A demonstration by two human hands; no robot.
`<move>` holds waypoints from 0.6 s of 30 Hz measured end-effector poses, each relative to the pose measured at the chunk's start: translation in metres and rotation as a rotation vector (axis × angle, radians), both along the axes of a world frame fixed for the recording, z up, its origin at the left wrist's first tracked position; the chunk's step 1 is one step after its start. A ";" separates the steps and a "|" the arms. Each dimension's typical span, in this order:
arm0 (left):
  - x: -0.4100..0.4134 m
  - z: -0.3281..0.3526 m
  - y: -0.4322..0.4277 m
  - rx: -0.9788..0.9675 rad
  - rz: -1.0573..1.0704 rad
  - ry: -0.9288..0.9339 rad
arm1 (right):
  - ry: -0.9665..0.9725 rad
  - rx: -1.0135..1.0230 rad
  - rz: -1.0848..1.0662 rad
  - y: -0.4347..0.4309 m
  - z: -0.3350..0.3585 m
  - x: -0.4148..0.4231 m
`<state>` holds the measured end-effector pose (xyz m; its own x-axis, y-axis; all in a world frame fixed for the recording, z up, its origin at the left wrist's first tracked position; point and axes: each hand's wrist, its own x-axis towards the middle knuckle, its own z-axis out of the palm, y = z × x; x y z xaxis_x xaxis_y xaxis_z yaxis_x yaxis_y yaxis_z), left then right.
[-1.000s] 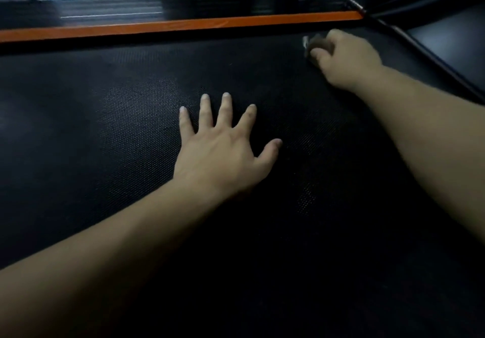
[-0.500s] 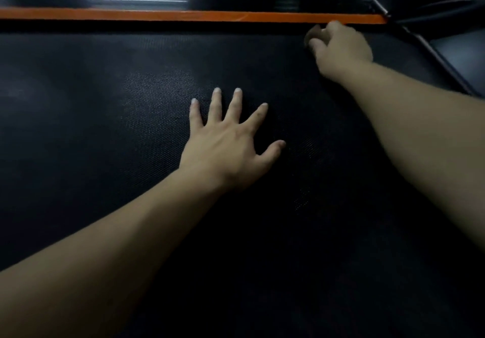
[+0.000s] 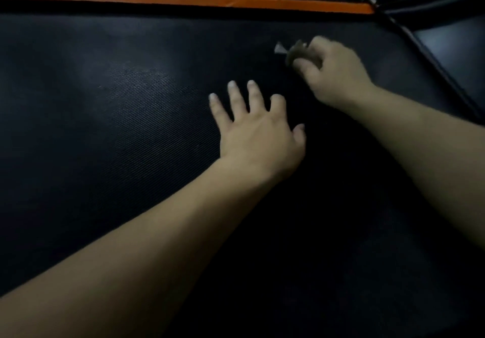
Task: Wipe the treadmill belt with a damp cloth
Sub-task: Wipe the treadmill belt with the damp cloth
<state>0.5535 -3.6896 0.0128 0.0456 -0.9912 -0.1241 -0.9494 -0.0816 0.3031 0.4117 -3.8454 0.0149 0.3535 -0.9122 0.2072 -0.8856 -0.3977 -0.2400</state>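
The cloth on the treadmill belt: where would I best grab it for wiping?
Probably the cloth by its bunched middle, from above and the near side, as the right hand does: fingers curled over the wad press it onto the treadmill belt. The thin pale corner sticking out left would likely slip.

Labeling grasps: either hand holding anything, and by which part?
Right hand grips a crumpled grey cloth bunched in its fingers, one corner poking out. Left hand holds nothing, spread on the black textured belt.
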 end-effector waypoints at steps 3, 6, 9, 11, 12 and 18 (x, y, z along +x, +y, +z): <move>-0.012 -0.006 -0.005 -0.012 0.039 -0.032 | 0.018 0.001 -0.095 -0.032 0.007 -0.031; -0.014 -0.015 -0.001 -0.074 0.030 -0.105 | -0.019 -0.017 -0.330 -0.057 0.010 -0.052; -0.016 -0.013 -0.002 -0.059 0.044 -0.142 | -0.038 -0.046 -0.123 -0.025 -0.003 -0.042; -0.024 -0.005 -0.012 -0.022 0.077 -0.112 | -0.073 0.023 0.095 0.008 -0.004 -0.034; -0.031 -0.002 -0.018 0.001 0.105 -0.079 | -0.072 0.055 0.151 0.012 -0.002 -0.035; -0.051 -0.017 -0.021 -0.022 0.125 -0.157 | -0.115 0.001 -0.332 -0.098 0.008 -0.043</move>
<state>0.5025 -3.7111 -0.0042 0.1859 -0.9790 -0.0839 -0.9681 -0.1971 0.1549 0.3688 -3.9436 0.0233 0.0116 -0.9737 0.2277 -0.9338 -0.0920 -0.3459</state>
